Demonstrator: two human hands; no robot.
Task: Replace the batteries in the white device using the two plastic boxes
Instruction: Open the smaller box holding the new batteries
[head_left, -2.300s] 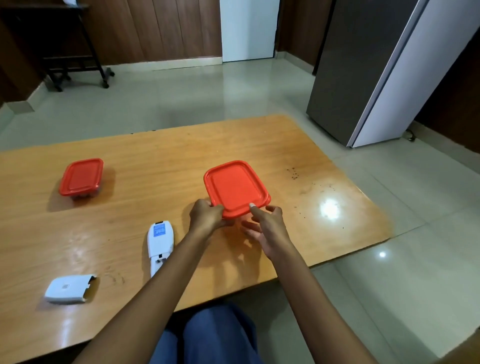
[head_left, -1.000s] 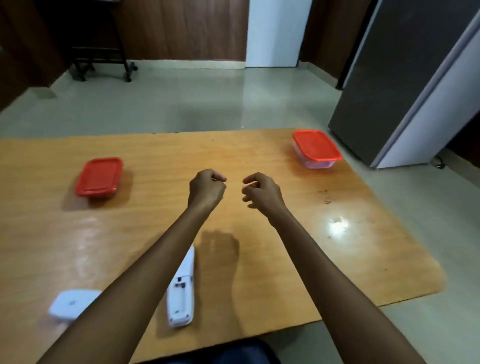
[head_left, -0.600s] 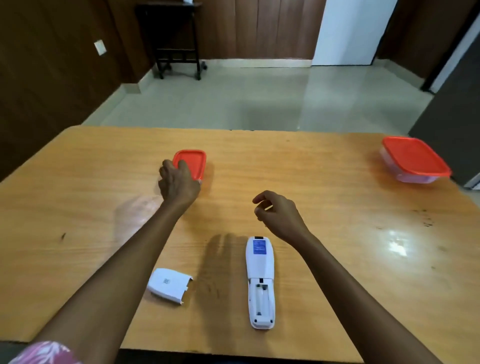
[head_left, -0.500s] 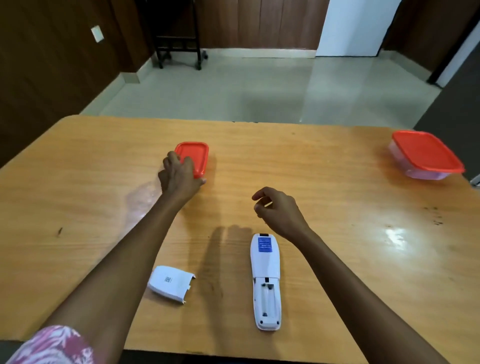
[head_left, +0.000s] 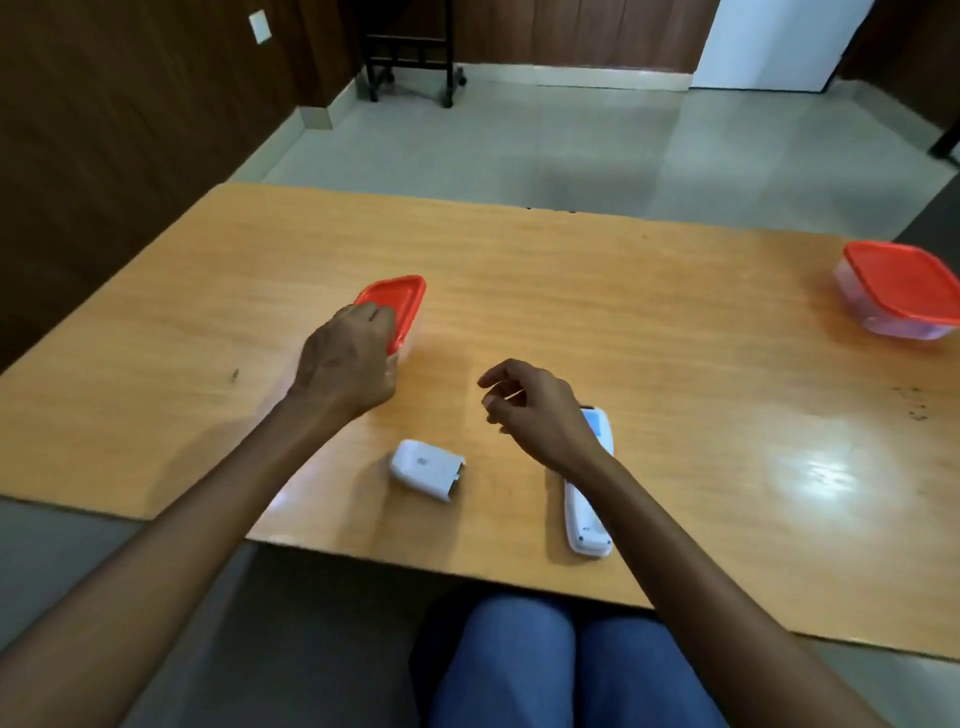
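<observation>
My left hand (head_left: 349, 364) grips the near end of a small clear box with a red lid (head_left: 396, 304) on the wooden table (head_left: 597, 291). My right hand (head_left: 535, 410) hovers with loosely curled fingers and holds nothing. Under its wrist lies the white device (head_left: 584, 512), back side up with its battery bay uncovered. The loose white battery cover (head_left: 427, 469) rests left of the device, between my arms. A second, larger clear box with a red lid (head_left: 901, 288) stands at the far right of the table.
The table's near edge runs just above my knees in blue trousers (head_left: 545, 660). Grey tiled floor lies beyond the table. A dark wooden wall is at the left, a black wheeled stand (head_left: 408, 57) at the back.
The larger box went from my hands to the far right of the table. My left hand reached the small box and closed on it, and that box has come nearer. The view swung left.
</observation>
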